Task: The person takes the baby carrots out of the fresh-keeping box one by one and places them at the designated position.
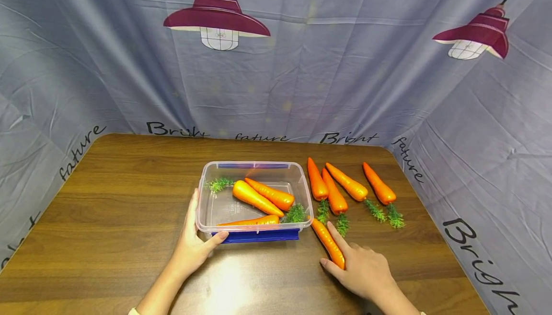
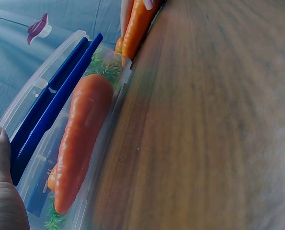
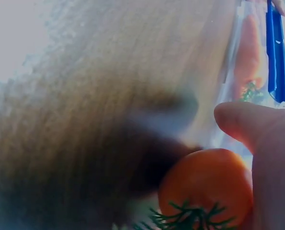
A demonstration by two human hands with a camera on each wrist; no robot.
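Note:
A clear plastic container [image 1: 307, 195] with blue latches [image 1: 260, 236] stands in the middle of the table. Inside lie several carrots with green tops, one carrot [image 2: 85, 139] along the front wall. My left hand [image 1: 194, 248] holds the container's left front corner, thumb over the front rim beside the latch and fingers along the left wall. At the right front corner, my right hand [image 1: 364, 269] grips another carrot [image 1: 329, 245] between thumb and fingers, its tip pointing toward the container. The green top [image 3: 190, 218] of this carrot shows in the right wrist view.
Right of the container lie several more carrots, including a pair side by side [image 1: 334, 195], one behind them [image 1: 349, 183] and one farther right [image 1: 379, 185]. The wooden table [image 1: 129, 200] ends at a grey-blue curtain [image 1: 276, 89] printed with lamps and lettering.

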